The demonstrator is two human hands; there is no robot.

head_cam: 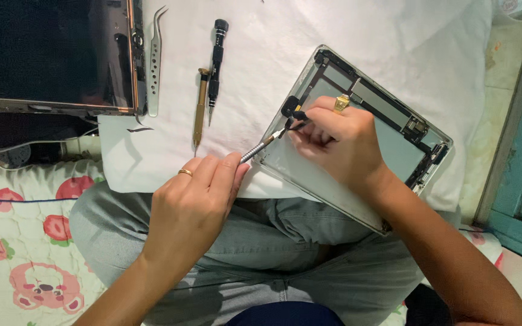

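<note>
Both hands work over an opened silver metal tablet shell (388, 151) on a white pillow (261, 72) — the left hand (191, 205) grips a silver knurled screwdriver (260, 148). Its tip meets the shell's corner, where the right hand (339, 142) pinches a small black part (294, 111).

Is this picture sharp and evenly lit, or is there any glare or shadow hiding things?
Head view: sharp overall, soft even light. The white cloth is bright, nearly washed out. The screen at top left is dark with faint reflections. The right hand shades the tablet shell under it; the left hand and tool are clear.
</note>
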